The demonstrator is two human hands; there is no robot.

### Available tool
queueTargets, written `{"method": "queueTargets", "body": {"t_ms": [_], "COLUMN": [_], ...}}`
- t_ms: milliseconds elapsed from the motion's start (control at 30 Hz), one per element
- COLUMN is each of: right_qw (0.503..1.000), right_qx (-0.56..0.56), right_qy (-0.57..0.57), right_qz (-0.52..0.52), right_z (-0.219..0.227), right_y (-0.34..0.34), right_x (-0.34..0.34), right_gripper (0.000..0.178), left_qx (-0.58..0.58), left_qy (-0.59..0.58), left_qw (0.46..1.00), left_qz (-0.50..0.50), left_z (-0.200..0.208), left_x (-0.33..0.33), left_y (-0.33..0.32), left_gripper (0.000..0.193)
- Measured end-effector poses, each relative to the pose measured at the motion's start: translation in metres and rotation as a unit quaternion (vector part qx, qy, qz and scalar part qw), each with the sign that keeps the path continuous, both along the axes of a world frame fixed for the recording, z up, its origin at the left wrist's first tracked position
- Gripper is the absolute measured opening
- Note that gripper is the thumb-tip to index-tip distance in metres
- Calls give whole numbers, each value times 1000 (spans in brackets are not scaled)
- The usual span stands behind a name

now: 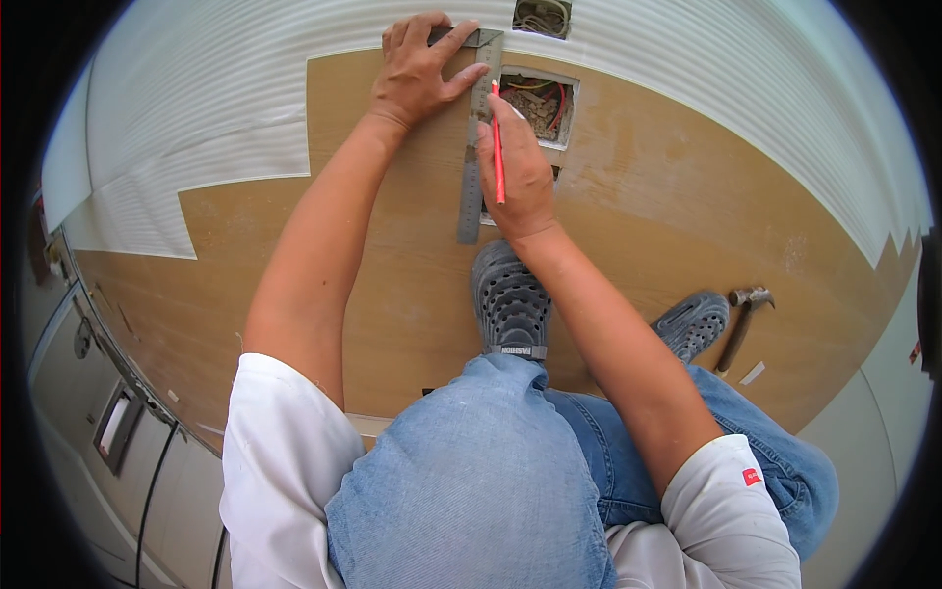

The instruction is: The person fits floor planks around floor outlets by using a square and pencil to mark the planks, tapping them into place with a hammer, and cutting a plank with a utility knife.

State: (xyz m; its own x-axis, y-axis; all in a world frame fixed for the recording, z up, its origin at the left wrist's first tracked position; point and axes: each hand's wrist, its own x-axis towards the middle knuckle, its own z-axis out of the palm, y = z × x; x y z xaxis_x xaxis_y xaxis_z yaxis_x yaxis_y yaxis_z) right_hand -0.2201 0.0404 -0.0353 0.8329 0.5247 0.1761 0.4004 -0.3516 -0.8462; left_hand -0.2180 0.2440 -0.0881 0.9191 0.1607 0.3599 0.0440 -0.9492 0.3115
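A metal try square (470, 182) lies along the tan wooden panel (667, 216), its blade running down toward my shoe. My left hand (417, 74) holds the square at its top end, thumb on the blade and fingers over the short stock. In my right hand (520, 177) is a red pencil (497, 147), its tip up beside the blade's right edge. Just right of the blade, a square cutout (572, 108) in the panel shows coloured wires and debris. Smaller openings below it are partly hidden by my right hand.
White ribbed sheet (235, 128) borders the panel along the far side. Beyond it another opening (542, 18) holds cables. My grey perforated clogs (510, 299) rest on the panel. A claw hammer (741, 329) lies right of them, near a small white strip (753, 373).
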Motion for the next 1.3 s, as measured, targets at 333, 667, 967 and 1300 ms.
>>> {"method": "queueTargets", "body": {"t_ms": [333,667,967,1300], "right_qw": [999,999,999,999], "right_qx": [-25,-10,-18,34], "right_qy": [-30,-41,-40,-35], "right_qz": [17,29,30,-11], "right_z": [-1,-7,-5,-3], "right_y": [2,1,1,0], "right_x": [-13,-18,-17,8], "right_gripper": [43,43,43,33], "left_qx": [-5,7,8,28], "left_qy": [-11,8,2,7], "left_qw": [1000,1000,1000,1000], "left_qz": [-3,3,-1,-11], "left_z": [0,0,-1,3], "left_x": [2,2,2,3], "left_y": [-2,-4,-3,-3], "left_gripper": [56,56,54,56]}}
